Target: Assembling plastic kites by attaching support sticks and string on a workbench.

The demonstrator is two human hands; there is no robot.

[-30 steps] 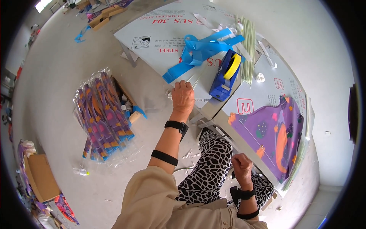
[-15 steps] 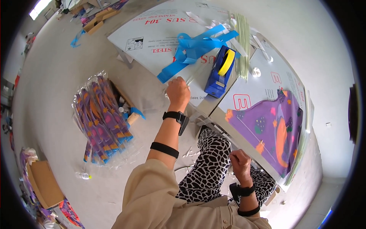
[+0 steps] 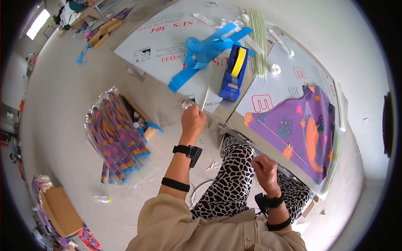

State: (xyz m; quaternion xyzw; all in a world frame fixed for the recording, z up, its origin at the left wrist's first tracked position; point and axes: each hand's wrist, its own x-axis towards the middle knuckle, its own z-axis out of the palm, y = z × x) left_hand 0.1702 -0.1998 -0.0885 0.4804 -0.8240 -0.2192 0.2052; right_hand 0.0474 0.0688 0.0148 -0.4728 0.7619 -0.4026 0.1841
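My left hand (image 3: 193, 122) is curled closed just off the near edge of the table, by a small white crumpled piece (image 3: 186, 104). Whatever its fingers may hold is hidden. Above my right thigh, my right hand (image 3: 265, 171) is also closed, its palm side out of sight. Nearest it on the table lies a purple fabric panel (image 3: 289, 125) with orange and pink patterns and a thin white stick across it. A blue tape dispenser (image 3: 230, 85) with a yellow roll stands further left, beside a tangled blue ribbon (image 3: 201, 52).
Behind the dispenser lies a bundle of thin pale rods (image 3: 256, 42), with a white crumpled lump (image 3: 275, 69) nearby. On the floor to the left are plastic-wrapped patterned pieces (image 3: 115, 136), a small bottle (image 3: 102, 199) and an open cardboard box (image 3: 63, 211).
My left hand has drawn back toward me from the table edge, still closed. My right hand stays curled near my thigh. The view has shifted slightly.
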